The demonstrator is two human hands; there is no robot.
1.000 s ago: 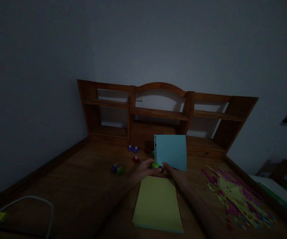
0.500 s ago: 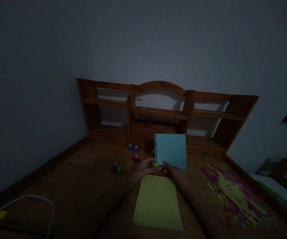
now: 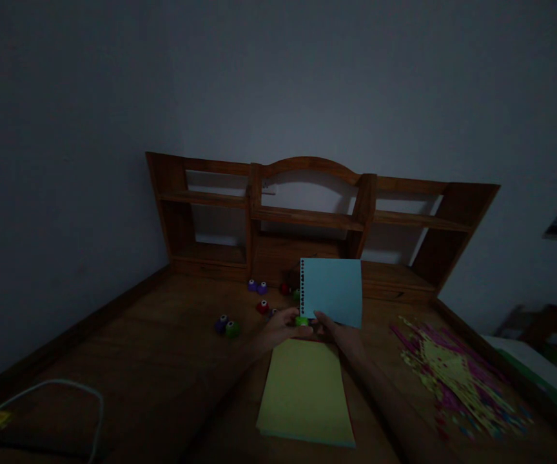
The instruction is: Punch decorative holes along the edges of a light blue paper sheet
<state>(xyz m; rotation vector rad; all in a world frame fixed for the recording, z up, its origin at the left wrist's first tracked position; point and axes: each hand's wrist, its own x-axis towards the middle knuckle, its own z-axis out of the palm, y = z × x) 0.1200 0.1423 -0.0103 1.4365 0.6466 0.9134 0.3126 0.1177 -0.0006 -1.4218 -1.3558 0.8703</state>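
Observation:
My left hand (image 3: 283,327) is closed on a small bright green piece (image 3: 301,320), whose kind I cannot make out. At the lower edge of a light blue paper sheet (image 3: 332,293), my right hand (image 3: 335,332) pinches the paper between thumb and finger. The sheet stands upright, with a row of punched holes down its left side touching or close to the green piece. Just below both hands lies a stack of yellow paper (image 3: 307,393). Left of my left hand are a red ball-like piece with an eye (image 3: 262,307) and a purple and green pair (image 3: 227,326).
Purple eyed pieces (image 3: 258,287) and a red one (image 3: 285,289) lie near the wooden shelf unit (image 3: 307,219). Yellow and pink paper strips (image 3: 452,374) are heaped at the right. A white cable (image 3: 66,382) curves at the lower left.
My hands keep almost the same place and grip. The view shifts very slightly. A small dark piece left of my left hand shows a little more.

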